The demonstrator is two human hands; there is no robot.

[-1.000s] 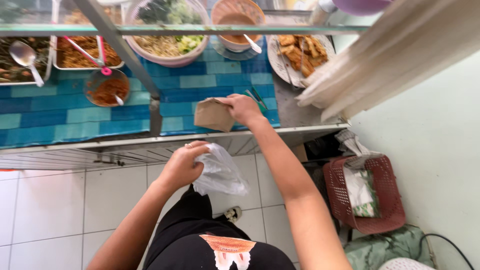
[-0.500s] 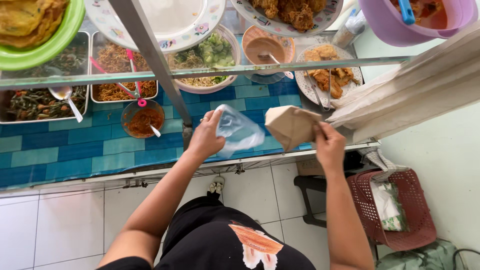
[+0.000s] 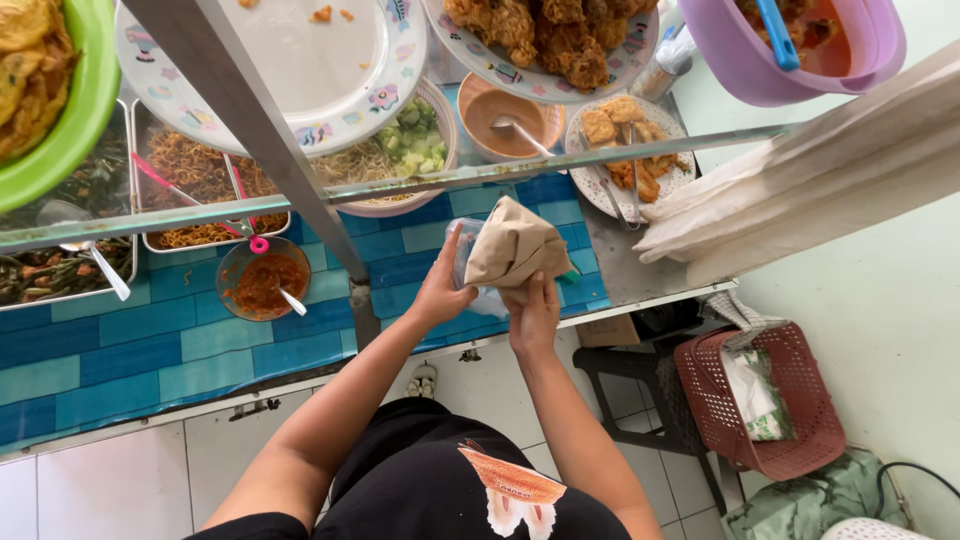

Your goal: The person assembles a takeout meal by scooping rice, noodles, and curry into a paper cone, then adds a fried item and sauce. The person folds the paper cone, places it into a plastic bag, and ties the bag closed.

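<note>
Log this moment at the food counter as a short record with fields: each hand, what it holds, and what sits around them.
left hand: grips a clear plastic bag, held open at the parcel
right hand: holds a brown paper parcel from below
parcel position: against the bag's mouth, above the blue tiled counter
nearby on counter: bowl of red sauce with a spoon, tray of noodles, plate of fried pieces
floor right: red basket

A counter [image 3: 150, 350] tiled in blue and teal stands behind a glass shelf [image 3: 560, 165] on a metal post [image 3: 260, 130], over a white tiled floor [image 3: 90, 480], with a dark stool [image 3: 640, 385], red basket [image 3: 770, 400] and pale green wall [image 3: 890, 300] alongside.
</note>
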